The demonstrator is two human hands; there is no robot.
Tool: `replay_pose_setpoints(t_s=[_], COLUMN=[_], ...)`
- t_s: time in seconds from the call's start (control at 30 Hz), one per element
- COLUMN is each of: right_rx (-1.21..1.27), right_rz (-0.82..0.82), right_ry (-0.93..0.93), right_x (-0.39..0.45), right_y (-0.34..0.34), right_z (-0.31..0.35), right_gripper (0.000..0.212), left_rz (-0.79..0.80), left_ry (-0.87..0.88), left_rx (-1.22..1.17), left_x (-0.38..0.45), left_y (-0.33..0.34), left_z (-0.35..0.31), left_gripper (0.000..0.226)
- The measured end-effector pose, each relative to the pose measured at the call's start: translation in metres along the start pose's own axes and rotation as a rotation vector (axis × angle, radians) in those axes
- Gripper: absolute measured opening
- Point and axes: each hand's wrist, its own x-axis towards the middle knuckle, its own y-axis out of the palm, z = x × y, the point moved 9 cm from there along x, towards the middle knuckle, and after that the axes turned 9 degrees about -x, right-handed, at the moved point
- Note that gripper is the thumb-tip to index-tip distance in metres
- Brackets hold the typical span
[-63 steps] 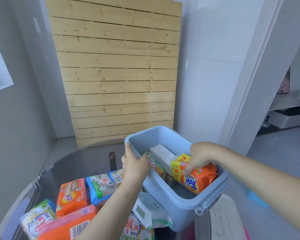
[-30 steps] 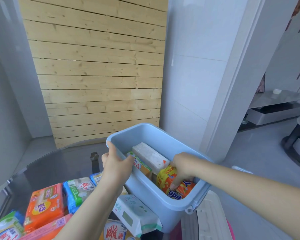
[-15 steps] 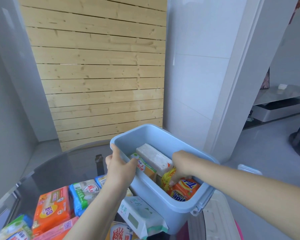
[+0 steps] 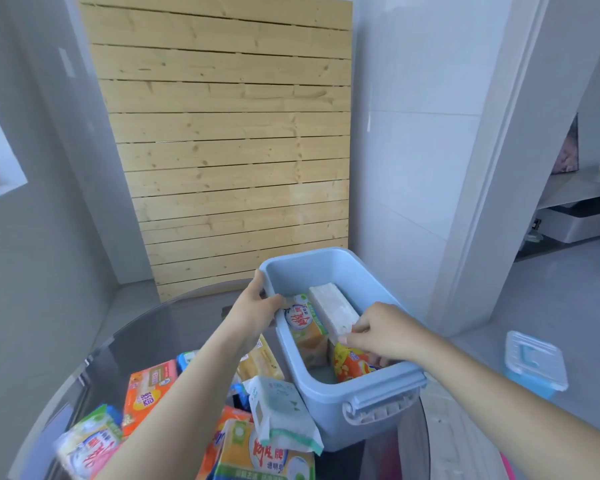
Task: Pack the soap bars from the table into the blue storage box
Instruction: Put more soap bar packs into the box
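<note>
Two hands at the blue storage box, soap bars spread across the desk

Wrapped soap bars (image 4: pixel 149 388) crowd the desk's (image 4: pixel 146 334) near left, leaving its far curved edge bare; their red writing is too blurred to read. The left hand (image 4: pixel 253 311) is closed on the blue storage box's (image 4: pixel 329 407) left rim. Inside stand a yellow-green pack (image 4: pixel 307 329) and a white bar (image 4: pixel 333 308), with open floor near the front wall. The right hand (image 4: pixel 381 334) pinches an orange pack (image 4: pixel 352 365) there.
</note>
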Motion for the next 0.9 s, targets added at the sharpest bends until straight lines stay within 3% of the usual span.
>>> replay_pose_setpoints(t_s=[0.1,0.27,0.5,0.63,0.9], right_rx=[0.08,0.31,0.312,0.237,0.072], right_rz=[-0.145,-0.263,-0.449,-0.359,-0.053], right_ry=[-0.042,-0.239,-0.526,-0.518,-0.161], right_x=[-0.009,-0.039,-0.084,-0.067,0.021], right_y=[-0.011,-0.012,-0.006,0.027,0.099], right_z=[0.011,0.06,0.141,0.178,0.174], right_gripper=[0.053,0.033,0.031,0.038,0.043], left_rz=[-0.015,-0.079,-0.209,-0.34,-0.457], left_ry=[0.035,0.0,0.107,0.077,0.007], left_rx=[-0.072,-0.142,-0.088,-0.013,0.084], left_x=[-0.014,-0.051,-0.096,-0.102,-0.086], left_y=[0.002,-0.02,-0.083,-0.119,-0.157], left_z=[-0.002,0.017,0.028,0.045,0.074], left_gripper=[0.032,0.059,0.021,0.02,0.029])
